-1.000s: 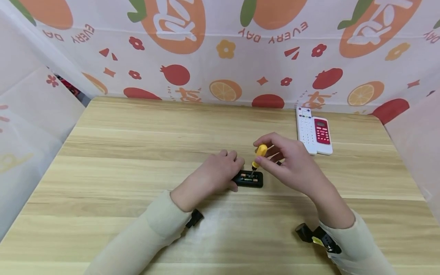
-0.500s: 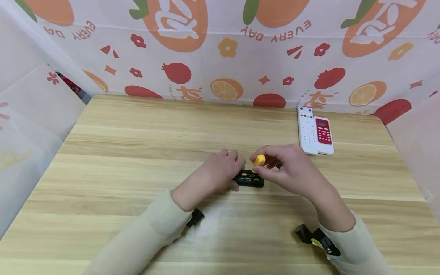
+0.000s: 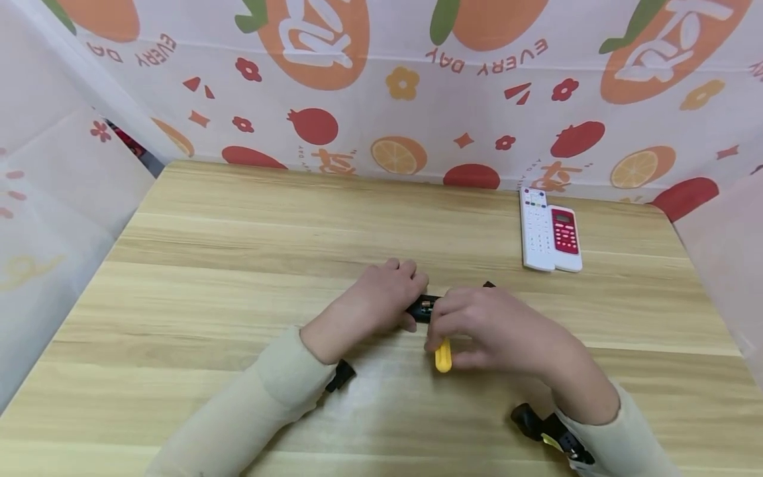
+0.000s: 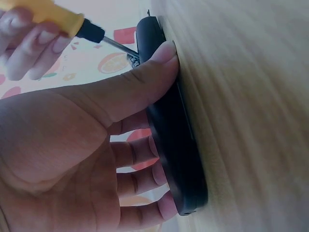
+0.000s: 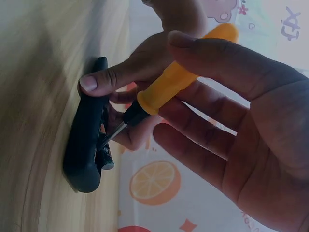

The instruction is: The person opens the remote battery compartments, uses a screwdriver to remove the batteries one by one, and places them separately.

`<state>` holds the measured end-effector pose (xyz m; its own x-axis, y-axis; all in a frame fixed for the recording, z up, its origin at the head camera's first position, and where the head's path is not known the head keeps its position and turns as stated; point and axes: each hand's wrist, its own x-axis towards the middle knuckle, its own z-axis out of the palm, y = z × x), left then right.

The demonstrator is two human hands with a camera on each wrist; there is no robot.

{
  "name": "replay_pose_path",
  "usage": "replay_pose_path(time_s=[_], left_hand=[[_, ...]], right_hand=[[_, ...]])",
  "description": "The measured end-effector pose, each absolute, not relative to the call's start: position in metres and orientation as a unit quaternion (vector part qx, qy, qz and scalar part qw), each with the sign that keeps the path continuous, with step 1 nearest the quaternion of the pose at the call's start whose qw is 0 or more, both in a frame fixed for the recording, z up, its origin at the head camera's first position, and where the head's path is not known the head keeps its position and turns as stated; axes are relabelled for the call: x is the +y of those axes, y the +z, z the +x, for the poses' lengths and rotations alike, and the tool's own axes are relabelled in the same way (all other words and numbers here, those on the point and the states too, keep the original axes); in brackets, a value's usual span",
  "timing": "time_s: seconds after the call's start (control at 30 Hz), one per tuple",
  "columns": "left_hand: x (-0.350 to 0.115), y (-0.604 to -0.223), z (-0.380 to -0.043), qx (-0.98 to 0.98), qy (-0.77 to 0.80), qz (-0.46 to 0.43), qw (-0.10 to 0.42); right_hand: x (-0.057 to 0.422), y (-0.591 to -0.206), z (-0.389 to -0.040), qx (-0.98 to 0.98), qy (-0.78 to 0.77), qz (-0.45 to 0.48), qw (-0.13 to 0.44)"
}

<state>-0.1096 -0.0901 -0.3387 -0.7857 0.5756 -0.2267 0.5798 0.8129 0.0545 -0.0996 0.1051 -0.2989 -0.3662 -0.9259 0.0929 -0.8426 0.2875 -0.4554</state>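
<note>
A black remote control point(image 3: 421, 310) lies on the wooden table with its battery compartment facing up. My left hand point(image 3: 384, 295) grips its left end, thumb on the near edge and fingers along the far edge. In my right hand point(image 3: 491, 334) is a screwdriver with a yellow handle point(image 3: 443, 358), pinched between thumb and fingers. The right wrist view shows the screwdriver's metal shaft point(image 5: 115, 136) reaching into the compartment beside a battery point(image 5: 107, 160), whose end sticks up above the casing. From the head, my right hand hides the remote's right end.
Two white remote controls, a long one point(image 3: 536, 232) and a shorter one with a red face point(image 3: 565, 238), lie side by side at the back right. A small dark thing point(image 3: 489, 285) shows just behind my right hand. A fruit-print cloth point(image 3: 352, 99) hangs behind the table point(image 3: 268, 232).
My right hand has come down and toward the near side, and the screwdriver's handle has tipped from upright to pointing at me. The battery's end appears raised. My left hand stays in place.
</note>
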Motion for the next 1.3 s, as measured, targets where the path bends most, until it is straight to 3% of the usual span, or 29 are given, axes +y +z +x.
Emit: replay_pose_path(time_s=[0.23, 1.1, 1.3], left_hand=[[-0.089, -0.339, -0.111, 0.941, 0.006, 0.305, 0.143], [-0.091, -0.336, -0.115, 0.942, 0.026, 0.314, 0.116], [-0.091, -0.336, -0.114, 0.941, 0.023, 0.316, 0.123]], right_hand=[[0.108, -0.305, -0.104, 0.783, -0.275, -0.549, 0.105], [0.114, -0.303, -0.115, 0.749, -0.360, -0.554, 0.042], [0.109, -0.306, -0.111, 0.737, -0.343, -0.580, 0.052]])
